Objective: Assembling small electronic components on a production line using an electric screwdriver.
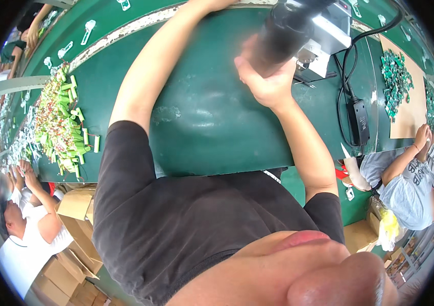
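Single head-worn fisheye view, facing down from close above the near edge of the bench [196, 145], which crosses the frame's middle.

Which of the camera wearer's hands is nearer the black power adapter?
Right. The right hand is left of the adapter; the left hand is farther off, near the picture's top edge.

Bright and fairly even overall, with soft glare, apparently from above, pooled on the green tabletop [201, 137] and hard white shine along the silver metal housing [332, 31]. Blurred at the black cylinder [284, 38] and beside the right hand [267, 85]. Strongly bowed toward the rim, black in the corners.
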